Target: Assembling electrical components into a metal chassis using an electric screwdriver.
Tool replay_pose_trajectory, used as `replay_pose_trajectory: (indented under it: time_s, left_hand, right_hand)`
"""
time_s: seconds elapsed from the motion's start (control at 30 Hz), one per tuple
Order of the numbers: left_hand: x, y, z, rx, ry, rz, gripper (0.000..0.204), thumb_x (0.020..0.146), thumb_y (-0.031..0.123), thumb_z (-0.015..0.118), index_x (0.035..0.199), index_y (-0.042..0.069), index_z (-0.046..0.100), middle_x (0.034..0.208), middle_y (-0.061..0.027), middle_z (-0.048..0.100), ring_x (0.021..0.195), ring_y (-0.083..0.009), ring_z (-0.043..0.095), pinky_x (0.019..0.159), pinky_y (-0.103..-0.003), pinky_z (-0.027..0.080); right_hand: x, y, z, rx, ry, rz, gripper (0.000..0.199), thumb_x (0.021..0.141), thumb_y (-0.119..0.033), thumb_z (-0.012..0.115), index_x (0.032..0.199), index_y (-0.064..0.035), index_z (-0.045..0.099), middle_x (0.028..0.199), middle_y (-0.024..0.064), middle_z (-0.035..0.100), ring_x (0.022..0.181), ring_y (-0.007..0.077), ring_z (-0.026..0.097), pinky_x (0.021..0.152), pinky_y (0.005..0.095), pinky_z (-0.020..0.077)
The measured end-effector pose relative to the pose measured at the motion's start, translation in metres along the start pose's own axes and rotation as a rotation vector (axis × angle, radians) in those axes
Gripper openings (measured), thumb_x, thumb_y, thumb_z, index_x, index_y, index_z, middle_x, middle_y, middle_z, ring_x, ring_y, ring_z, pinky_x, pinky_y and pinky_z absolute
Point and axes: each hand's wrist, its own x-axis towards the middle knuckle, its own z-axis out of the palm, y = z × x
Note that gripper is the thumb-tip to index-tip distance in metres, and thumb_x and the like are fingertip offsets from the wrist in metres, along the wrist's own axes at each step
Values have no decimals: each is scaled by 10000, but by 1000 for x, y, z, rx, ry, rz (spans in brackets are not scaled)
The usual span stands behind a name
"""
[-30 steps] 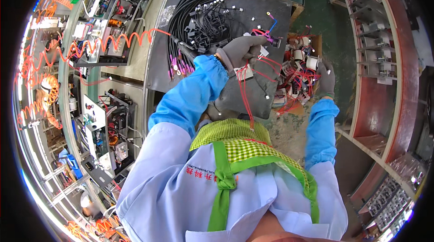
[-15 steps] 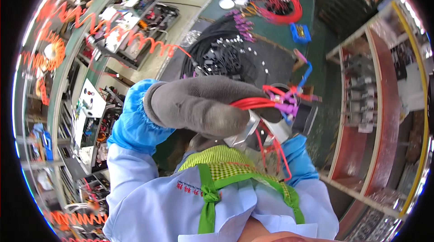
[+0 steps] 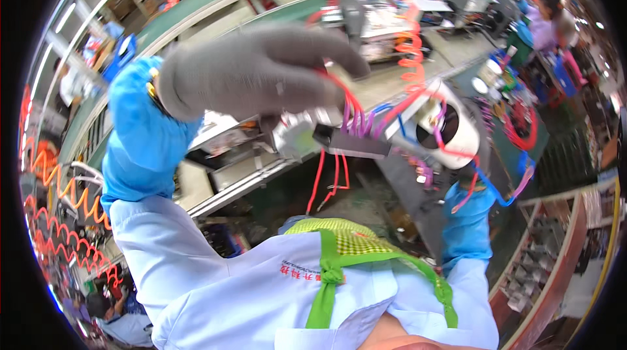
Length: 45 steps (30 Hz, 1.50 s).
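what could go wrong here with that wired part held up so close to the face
1. Loose red wires dangle below the wired assembly; they might snag on the green apron strap.
2. The left hand, in a thick grey glove, grips only the assembly's top, so the hold on such small parts may slip.
3. The white round part trails blue and purple leads toward the right hand, which is mostly hidden; a pull could strain them.

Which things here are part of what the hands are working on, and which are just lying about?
In hand:
left hand
right hand
white part
red wires
purple wires

Lying about:
orange coiled hose
red wire coil
shelf rack
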Motion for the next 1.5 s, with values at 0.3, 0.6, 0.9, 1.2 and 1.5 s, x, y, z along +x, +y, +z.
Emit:
replay_pose_trajectory:
  time_s: [0.3, 0.6, 0.9, 1.2, 1.5]
  left_hand:
    - [-224, -60, -175, 343, 739, -740, 686, 815, 233, 694, 1380, 37, 358, 1048, -101, 616, 933, -164, 602, 782, -249, 496]
    - [-277, -320, -206, 330, 761, -523, 359, 917, 361, 569, 1060, 34, 598, 791, -61, 613, 610, -162, 634, 543, -307, 539]
    - [-217, -383, -186, 435, 482, -466, 182, 859, 202, 580, 955, 55, 628, 829, -116, 650, 783, -240, 638, 734, -363, 501]
    - [-122, -440, -216, 1110, 29, -817, 261, 808, 183, 566, 1028, 157, 704, 1040, -126, 677, 948, -313, 662, 748, -406, 534]
    - [-108, -534, -219, 1039, -18, -819, 265, 755, 292, 649, 970, 150, 710, 895, -136, 695, 890, -342, 662, 787, -441, 520]
  right_hand:
    - [260, -15, 344, 17, -300, -227, 309, 947, -154, 534, 1189, 38, 538, 1066, 107, 612, 988, 159, 595, 850, 295, 489]
    - [358, 148, 508, -376, -371, -294, 217, 880, -178, 575, 1054, -54, 613, 852, 191, 657, 775, 315, 655, 709, 371, 501]
    - [353, 194, 520, -636, -497, -334, 183, 899, -174, 547, 1029, -62, 613, 862, 204, 650, 842, 378, 633, 740, 425, 496]
    - [362, 215, 519, -499, -551, -383, 185, 901, -152, 557, 1052, -57, 606, 910, 223, 644, 855, 386, 632, 746, 429, 497]
    - [379, 230, 521, -509, -568, -344, 213, 919, -159, 535, 1096, -49, 582, 920, 183, 644, 814, 296, 652, 722, 368, 511]
